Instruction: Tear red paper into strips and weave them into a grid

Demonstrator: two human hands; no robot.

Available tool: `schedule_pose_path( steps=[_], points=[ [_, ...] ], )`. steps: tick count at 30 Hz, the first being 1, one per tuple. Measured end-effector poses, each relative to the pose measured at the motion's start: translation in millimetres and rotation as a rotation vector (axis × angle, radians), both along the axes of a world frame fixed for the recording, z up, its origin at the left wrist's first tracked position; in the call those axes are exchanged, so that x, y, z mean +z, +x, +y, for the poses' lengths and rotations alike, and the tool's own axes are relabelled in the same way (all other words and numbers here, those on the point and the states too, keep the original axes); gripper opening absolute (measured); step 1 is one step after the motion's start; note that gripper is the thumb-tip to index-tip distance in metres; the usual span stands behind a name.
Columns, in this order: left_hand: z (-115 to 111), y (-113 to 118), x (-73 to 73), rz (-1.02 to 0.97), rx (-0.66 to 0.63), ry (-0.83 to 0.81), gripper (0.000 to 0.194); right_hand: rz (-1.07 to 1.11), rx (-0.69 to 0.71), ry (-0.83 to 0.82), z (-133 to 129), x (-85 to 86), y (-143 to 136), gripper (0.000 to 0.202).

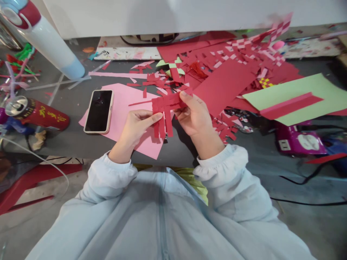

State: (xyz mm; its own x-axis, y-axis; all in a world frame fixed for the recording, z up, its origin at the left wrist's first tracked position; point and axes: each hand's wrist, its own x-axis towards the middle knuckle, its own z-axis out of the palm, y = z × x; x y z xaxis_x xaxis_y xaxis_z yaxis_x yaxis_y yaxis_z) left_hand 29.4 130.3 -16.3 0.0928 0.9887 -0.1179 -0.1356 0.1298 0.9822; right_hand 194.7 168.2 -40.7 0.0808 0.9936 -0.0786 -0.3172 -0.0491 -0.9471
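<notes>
Between my hands is a piece made of red paper strips (pixel 165 103), with several strips hanging down and one thin strip sticking out to the left. My left hand (pixel 138 124) pinches the hanging strips between thumb and fingers. At the upper right end of the piece, my right hand (pixel 196 113) grips it with the thumb on top. The piece is held above a sheet of pink paper (pixel 121 97) on the dark table. How the strips cross under my fingers is partly hidden.
A phone (pixel 99 111) lies on the pink sheet. Further left are a red can (pixel 45 115) and a white-blue bottle (pixel 51 43). Red paper scraps (pixel 217 61) spread across the back right, near a light green sheet (pixel 300 90) and a purple packet (pixel 299 141).
</notes>
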Motion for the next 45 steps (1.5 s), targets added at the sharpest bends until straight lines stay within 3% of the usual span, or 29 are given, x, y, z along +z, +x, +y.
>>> schedule_pose_path(
  steps=[7, 12, 15, 23, 29, 32, 35, 39, 45],
  points=[
    [0, 0, -0.1, -0.05, 0.01, -0.015, 0.034, 0.103, 0.058, -0.072, 0, 4.0, 2, 0.041],
    [1, 0, -0.5, -0.103, 0.021, -0.003, 0.032, 0.108, 0.23, -0.115, -3, 6.6, 1, 0.052],
    [2, 0, -0.2, -0.101, 0.043, -0.011, 0.035, 0.078, 0.336, -0.081, -7, 10.5, -3, 0.048],
    [4, -1, -0.5, -0.057, 0.057, 0.027, 0.04, 0.008, 0.204, -0.115, -10, 15.6, -5, 0.045],
    [7, -2, 0.5, -0.121, 0.149, 0.107, 0.044, 0.026, 0.256, -0.077, -13, 15.4, -2, 0.033],
    [7, -2, -1.3, -0.111, 0.109, 0.109, 0.044, 0.035, 0.368, -0.011, -14, 13.0, -2, 0.028],
    [7, -2, -2.6, -0.082, 0.048, 0.102, 0.043, 0.043, 0.359, 0.041, -15, 11.0, -2, 0.024],
    [7, -3, -2.5, -0.007, 0.031, 0.202, 0.04, 0.036, 0.311, -0.042, -15, 12.8, -1, 0.024],
    [7, -4, -0.1, 0.085, -0.059, 0.357, 0.033, 0.038, 0.368, -0.109, -17, 19.1, 3, 0.023]
  ],
)
